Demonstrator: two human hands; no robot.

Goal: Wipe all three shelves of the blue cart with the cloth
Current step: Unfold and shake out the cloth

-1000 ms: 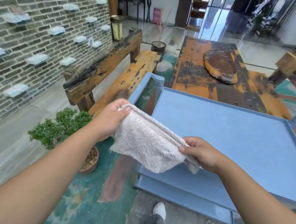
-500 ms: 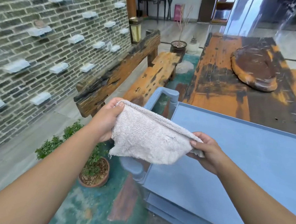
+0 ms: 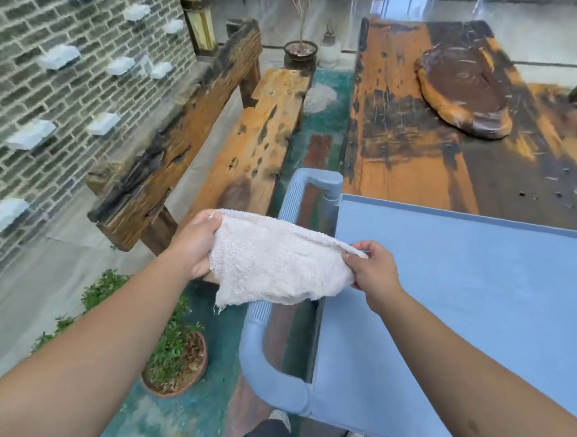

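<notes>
A white terry cloth (image 3: pixel 271 261) hangs stretched between my two hands, above the left end of the blue cart. My left hand (image 3: pixel 194 243) grips its left corner and my right hand (image 3: pixel 373 271) pinches its right corner. The cart's top shelf (image 3: pixel 460 294) is a flat pale blue surface spreading to the right under my right arm. Its curved blue handle (image 3: pixel 257 337) runs down the left side, partly behind the cloth. The lower shelves are hidden from this angle.
A worn orange-and-black wooden table (image 3: pixel 435 132) with a brown slab (image 3: pixel 464 90) stands behind the cart. A rough wooden bench (image 3: pixel 218 137) is at left, before a brick wall (image 3: pixel 53 89). A potted plant (image 3: pixel 172 362) sits on the floor under my left arm.
The view has moved closer and over the cart's left end. Both hands keep hold of the cloth, now spread wider and flatter above the handle; the lower shelf edges are out of sight.
</notes>
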